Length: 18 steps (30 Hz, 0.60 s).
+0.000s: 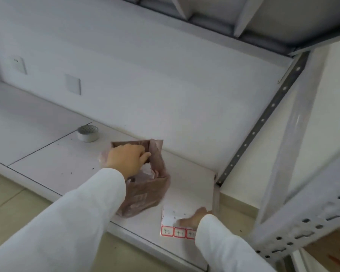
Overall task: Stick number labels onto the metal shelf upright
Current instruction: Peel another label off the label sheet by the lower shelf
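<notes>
A label sheet (172, 222) lies flat on the white bottom shelf (67, 160), close to its front edge. Its lower row carries red-bordered labels with handwritten numbers, two reading 4-2 and 4-1; the upper part of the sheet looks blank. The right hand (194, 218) rests on the sheet's right side, fingers pointing left across the paper, covering part of a third label. The hand is blurred, so whether it pinches the sheet or only presses on it cannot be told.

Just right of that hand rises the metal shelf upright (302, 222), a pale grey post with slots and round holes, leaning across the near right corner of the view. Behind it a darker perforated brace (263, 118) climbs diagonally toward the underside of the shelf above.

Left of the right hand and further back, the left hand (126, 156) grips the top rim of a box wrapped in a brownish plastic bag (145, 191), fingers curled over its edge. Both arms wear white sleeves.

Beyond the left hand, further left, a roll of tape (87, 133) sits on the shelf. Two wall plates show on the white wall behind.
</notes>
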Motion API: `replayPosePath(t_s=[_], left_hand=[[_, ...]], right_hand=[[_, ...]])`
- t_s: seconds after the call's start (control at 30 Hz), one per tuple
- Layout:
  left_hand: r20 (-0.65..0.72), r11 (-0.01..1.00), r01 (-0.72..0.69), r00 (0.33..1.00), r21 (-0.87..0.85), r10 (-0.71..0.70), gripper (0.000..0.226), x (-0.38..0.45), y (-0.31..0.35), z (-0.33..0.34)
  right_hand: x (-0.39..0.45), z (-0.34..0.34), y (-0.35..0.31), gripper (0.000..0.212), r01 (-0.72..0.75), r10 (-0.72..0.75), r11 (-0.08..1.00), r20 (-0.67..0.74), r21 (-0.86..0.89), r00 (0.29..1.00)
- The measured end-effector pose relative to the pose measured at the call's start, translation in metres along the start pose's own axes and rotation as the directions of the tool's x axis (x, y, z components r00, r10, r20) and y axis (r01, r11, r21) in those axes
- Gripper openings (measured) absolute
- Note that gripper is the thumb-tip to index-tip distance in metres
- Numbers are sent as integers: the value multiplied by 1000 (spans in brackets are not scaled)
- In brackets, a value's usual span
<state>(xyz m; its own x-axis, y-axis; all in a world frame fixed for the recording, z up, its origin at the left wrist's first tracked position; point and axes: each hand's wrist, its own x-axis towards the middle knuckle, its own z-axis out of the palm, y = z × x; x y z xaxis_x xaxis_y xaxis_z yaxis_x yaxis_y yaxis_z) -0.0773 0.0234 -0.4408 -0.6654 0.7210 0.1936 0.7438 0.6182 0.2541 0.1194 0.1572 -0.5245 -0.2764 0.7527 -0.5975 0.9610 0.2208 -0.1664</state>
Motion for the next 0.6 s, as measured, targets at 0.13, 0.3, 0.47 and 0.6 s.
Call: replayPosePath(t_s=[0.13, 0.3, 0.47, 0.6], left_hand=[[-45, 985, -172, 984, -32, 170, 26, -1, 8, 2], [-3, 943, -329, 944, -46, 330, 19, -4, 17, 4], [134, 895, -443, 886, -41, 444, 24, -18, 54, -8], [121, 867, -486, 859, -111, 497, 33, -45, 95, -16]], right_hand=[[6, 35, -1, 121, -27, 29, 997, -32, 67, 999], [9, 33, 0, 63, 23, 25, 956, -161, 293, 987], [-9, -9, -6, 54, 196, -72, 681, -202, 706, 977], [-62, -48, -4, 61, 359, -194, 283, -314, 889, 929]])
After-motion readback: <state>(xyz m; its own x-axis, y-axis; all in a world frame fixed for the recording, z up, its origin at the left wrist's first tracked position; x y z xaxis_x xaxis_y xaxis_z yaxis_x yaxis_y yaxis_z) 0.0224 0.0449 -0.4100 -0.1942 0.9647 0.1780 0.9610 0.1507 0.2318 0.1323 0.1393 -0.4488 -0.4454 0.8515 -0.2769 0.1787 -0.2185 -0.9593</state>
